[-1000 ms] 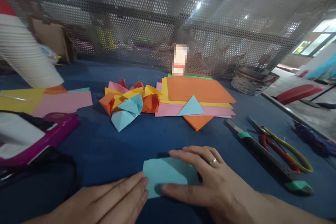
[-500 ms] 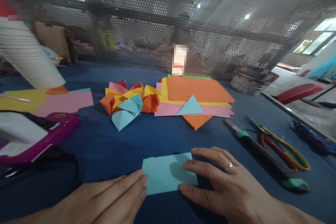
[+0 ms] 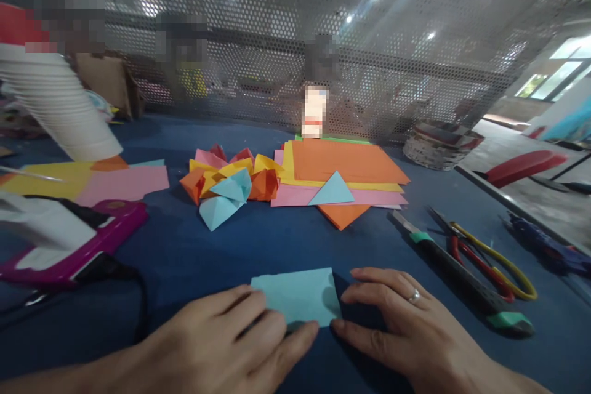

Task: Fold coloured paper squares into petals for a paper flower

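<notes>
A light blue sheet of folded paper (image 3: 300,295) lies flat on the blue tabletop in front of me. My left hand (image 3: 235,332) covers its left end, fingers bent and closed down on it, with the thumb along the near edge. At the paper's right edge is my right hand (image 3: 392,314), its fingers spread and slightly bent; a ring sits on one finger. The right thumb tip is at the near right corner, while the other fingertips rest just off the edge. What lies beneath the left palm is hidden.
Folded paper pieces (image 3: 226,181) cluster beyond my hands, beside stacked coloured paper (image 3: 346,160) topped by a light blue triangle (image 3: 333,189). Right: a utility knife (image 3: 457,271) and scissors (image 3: 489,265). Left: a purple-and-white tool (image 3: 115,221) with a cord, and stacked paper cups (image 3: 69,104).
My left hand has moved right, over the paper's left end and near edge. My right hand has slid off the paper's top to its right edge. The view has shifted slightly.
</notes>
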Action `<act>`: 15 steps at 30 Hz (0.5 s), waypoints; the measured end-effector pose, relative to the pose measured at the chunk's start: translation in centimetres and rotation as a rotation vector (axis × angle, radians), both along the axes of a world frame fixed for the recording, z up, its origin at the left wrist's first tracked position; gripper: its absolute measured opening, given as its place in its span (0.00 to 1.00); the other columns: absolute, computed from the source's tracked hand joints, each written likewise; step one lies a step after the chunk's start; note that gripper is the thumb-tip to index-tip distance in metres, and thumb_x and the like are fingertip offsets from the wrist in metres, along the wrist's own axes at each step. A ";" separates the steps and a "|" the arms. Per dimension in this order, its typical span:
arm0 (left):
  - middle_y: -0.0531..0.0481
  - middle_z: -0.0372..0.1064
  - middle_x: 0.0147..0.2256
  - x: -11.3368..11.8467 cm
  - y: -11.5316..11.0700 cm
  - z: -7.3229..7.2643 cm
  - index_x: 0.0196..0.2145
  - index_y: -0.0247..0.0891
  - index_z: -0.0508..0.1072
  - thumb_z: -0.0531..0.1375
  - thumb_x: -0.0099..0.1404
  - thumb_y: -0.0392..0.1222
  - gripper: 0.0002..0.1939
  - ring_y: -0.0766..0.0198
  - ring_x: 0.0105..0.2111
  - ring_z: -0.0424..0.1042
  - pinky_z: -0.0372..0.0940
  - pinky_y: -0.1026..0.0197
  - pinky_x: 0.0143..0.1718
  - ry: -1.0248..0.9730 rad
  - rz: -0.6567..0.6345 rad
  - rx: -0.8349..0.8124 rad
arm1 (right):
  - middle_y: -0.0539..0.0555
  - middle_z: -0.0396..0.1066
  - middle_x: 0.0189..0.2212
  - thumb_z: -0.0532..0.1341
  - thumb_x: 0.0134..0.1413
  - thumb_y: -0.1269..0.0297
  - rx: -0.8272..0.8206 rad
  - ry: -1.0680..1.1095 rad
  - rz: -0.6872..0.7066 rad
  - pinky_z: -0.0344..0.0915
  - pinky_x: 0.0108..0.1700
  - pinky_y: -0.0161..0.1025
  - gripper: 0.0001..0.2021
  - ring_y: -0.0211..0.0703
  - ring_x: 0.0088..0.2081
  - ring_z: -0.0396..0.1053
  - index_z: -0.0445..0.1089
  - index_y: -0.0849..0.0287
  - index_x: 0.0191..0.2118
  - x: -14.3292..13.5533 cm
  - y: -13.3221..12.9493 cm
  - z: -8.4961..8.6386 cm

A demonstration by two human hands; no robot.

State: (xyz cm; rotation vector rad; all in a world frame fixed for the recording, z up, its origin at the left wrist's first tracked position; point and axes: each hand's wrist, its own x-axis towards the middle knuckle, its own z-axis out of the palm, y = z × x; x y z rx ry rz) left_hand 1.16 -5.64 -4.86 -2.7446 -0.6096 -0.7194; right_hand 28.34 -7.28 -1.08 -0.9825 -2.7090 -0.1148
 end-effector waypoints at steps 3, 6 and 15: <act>0.56 0.76 0.33 1.3 0.2 0.6 0.48 0.38 0.71 0.52 0.68 0.37 0.13 0.62 0.29 0.72 0.64 0.58 0.33 -0.018 -0.027 -0.114 | 0.53 0.74 0.44 0.62 0.56 0.65 0.004 0.007 -0.006 0.69 0.49 0.39 0.16 0.44 0.52 0.68 0.71 0.47 0.51 0.0 0.0 -0.1; 0.56 0.77 0.34 1.2 0.5 0.7 0.45 0.37 0.72 0.55 0.68 0.39 0.10 0.63 0.31 0.72 0.63 0.60 0.34 -0.040 -0.095 -0.129 | 0.53 0.74 0.43 0.62 0.56 0.66 -0.001 0.031 -0.003 0.69 0.49 0.40 0.16 0.45 0.52 0.68 0.71 0.47 0.50 0.1 0.1 -0.5; 0.49 0.75 0.33 -2.6 0.9 -0.4 0.48 0.36 0.72 0.53 0.68 0.42 0.14 0.61 0.31 0.71 0.65 0.61 0.35 0.019 -0.135 -0.153 | 0.58 0.72 0.45 0.64 0.53 0.60 -0.042 -0.045 0.016 0.68 0.50 0.44 0.20 0.49 0.53 0.67 0.70 0.50 0.53 0.3 0.0 0.0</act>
